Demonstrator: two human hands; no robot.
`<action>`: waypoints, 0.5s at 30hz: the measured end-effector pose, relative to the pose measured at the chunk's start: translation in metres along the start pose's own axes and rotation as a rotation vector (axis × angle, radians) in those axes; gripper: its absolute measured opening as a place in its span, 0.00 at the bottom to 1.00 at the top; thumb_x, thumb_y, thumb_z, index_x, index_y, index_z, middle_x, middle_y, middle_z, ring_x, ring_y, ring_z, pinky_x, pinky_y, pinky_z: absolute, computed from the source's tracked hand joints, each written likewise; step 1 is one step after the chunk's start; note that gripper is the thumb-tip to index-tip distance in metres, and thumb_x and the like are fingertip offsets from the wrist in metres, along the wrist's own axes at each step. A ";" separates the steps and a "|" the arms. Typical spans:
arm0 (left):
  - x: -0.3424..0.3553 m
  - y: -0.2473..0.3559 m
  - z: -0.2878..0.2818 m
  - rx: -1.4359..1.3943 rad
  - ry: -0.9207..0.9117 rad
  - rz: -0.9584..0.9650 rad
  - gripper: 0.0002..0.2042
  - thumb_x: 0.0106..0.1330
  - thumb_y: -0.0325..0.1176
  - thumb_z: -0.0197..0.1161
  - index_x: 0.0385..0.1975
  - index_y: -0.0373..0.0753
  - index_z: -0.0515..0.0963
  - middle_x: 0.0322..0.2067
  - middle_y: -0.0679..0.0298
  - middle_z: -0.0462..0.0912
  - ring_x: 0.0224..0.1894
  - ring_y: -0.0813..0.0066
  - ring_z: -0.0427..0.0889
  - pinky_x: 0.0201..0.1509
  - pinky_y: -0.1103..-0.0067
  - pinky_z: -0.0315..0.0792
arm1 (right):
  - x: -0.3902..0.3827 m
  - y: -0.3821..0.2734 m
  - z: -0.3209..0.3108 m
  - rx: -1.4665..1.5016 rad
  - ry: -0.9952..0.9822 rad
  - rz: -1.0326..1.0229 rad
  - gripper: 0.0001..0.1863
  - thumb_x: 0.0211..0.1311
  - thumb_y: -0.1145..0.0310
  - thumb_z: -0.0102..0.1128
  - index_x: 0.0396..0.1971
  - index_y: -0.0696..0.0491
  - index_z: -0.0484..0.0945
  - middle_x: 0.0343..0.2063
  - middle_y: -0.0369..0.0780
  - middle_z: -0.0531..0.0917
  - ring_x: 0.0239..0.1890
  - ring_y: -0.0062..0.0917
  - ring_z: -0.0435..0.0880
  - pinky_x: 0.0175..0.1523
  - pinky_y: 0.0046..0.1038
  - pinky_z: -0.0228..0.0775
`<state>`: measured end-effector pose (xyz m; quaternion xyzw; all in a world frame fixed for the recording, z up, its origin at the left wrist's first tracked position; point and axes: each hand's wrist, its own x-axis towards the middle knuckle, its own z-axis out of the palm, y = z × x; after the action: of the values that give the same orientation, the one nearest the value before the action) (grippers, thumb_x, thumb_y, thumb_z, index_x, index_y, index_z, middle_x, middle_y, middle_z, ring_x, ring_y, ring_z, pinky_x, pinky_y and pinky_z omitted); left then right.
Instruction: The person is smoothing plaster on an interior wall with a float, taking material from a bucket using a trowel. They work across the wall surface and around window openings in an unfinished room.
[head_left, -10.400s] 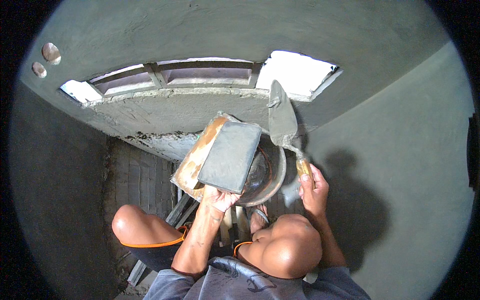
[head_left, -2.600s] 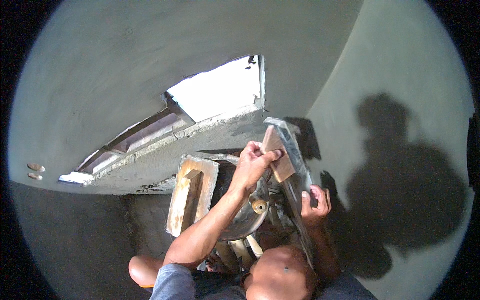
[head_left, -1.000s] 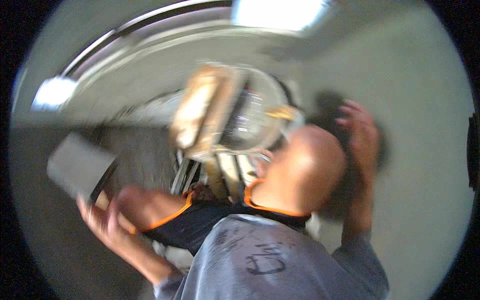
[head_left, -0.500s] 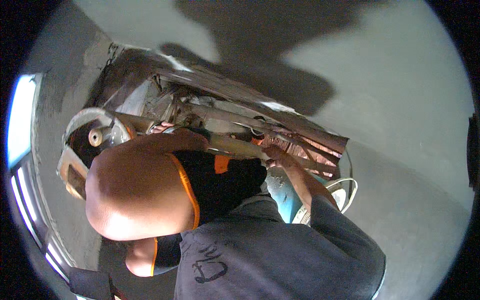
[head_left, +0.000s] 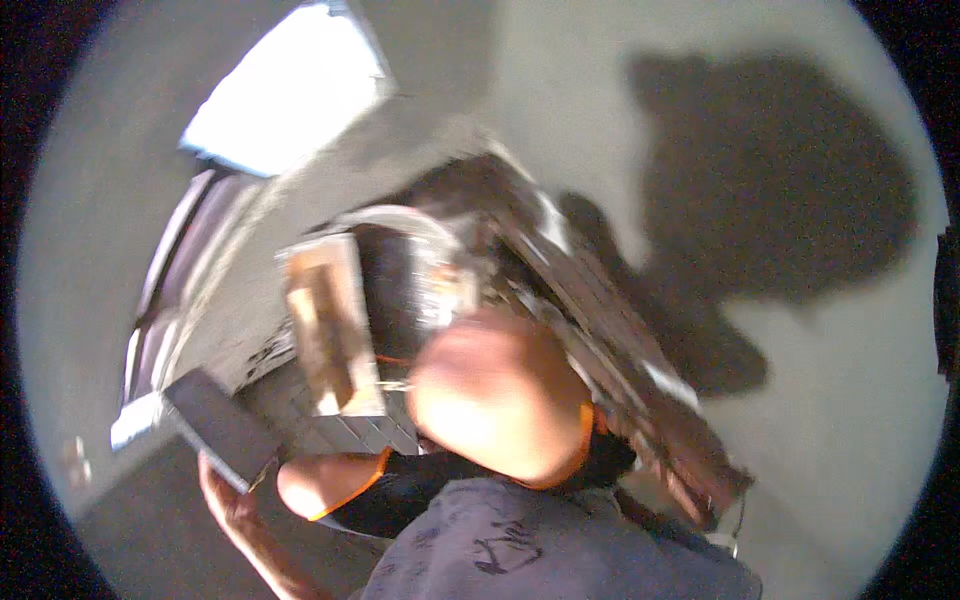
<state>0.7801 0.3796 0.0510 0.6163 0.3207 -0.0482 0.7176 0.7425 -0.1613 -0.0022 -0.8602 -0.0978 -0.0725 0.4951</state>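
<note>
At the lower left, my left hand (head_left: 232, 500) has its fingers curled at the lower edge of a flat, dark grey rectangular slab (head_left: 222, 425). The slab is tilted beside my bent left knee (head_left: 305, 485); its exact kind cannot be made out. My right hand is out of sight, behind my raised knee (head_left: 495, 390) and the grey shirt (head_left: 540, 545). Beyond that knee lies a blurred wooden piece (head_left: 325, 330) with a recess, beside a round, pale-rimmed thing (head_left: 405, 218) with a dark inside.
Long, rough brown boards (head_left: 600, 300) run along the foot of the plastered wall (head_left: 830, 400), which carries a large shadow. A bright window opening (head_left: 290, 95) is at upper left. Grey blocks or tiles (head_left: 365, 432) lie under the wooden piece.
My view has swung left, and the boards have shifted right and downward. My right hand, earlier at the boards, has dropped out of sight. My left hand now shows at the grey slab.
</note>
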 end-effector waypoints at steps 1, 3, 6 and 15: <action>0.026 -0.014 0.005 -0.011 -0.076 0.011 0.26 0.73 0.42 0.62 0.67 0.37 0.71 0.59 0.57 0.81 0.59 0.61 0.82 0.65 0.64 0.76 | 0.021 -0.022 -0.002 -0.050 0.044 -0.045 0.07 0.55 0.64 0.66 0.24 0.50 0.79 0.26 0.43 0.82 0.29 0.41 0.82 0.33 0.42 0.73; 0.030 -0.028 0.019 -0.106 -0.241 0.035 0.25 0.72 0.42 0.64 0.65 0.36 0.73 0.58 0.59 0.82 0.58 0.63 0.82 0.64 0.66 0.77 | 0.036 -0.033 0.009 -0.084 0.099 -0.014 0.07 0.52 0.65 0.67 0.24 0.50 0.80 0.26 0.43 0.82 0.30 0.42 0.82 0.35 0.42 0.74; 0.024 -0.039 0.022 -0.232 -0.261 0.063 0.22 0.72 0.39 0.66 0.63 0.36 0.75 0.58 0.59 0.82 0.58 0.64 0.82 0.64 0.64 0.77 | 0.018 -0.031 0.026 -0.165 0.149 0.090 0.09 0.53 0.65 0.68 0.30 0.52 0.80 0.30 0.43 0.83 0.33 0.42 0.83 0.42 0.41 0.76; -0.013 -0.078 0.026 -0.426 -0.141 0.209 0.26 0.72 0.42 0.65 0.66 0.37 0.72 0.59 0.58 0.81 0.59 0.61 0.82 0.63 0.61 0.78 | 0.000 0.067 -0.080 0.424 0.623 0.676 0.16 0.66 0.69 0.70 0.50 0.58 0.78 0.42 0.42 0.87 0.38 0.31 0.87 0.48 0.34 0.86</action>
<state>0.7440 0.3330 -0.0082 0.4763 0.2072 0.0521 0.8529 0.7564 -0.2630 -0.0182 -0.6620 0.3260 -0.1397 0.6603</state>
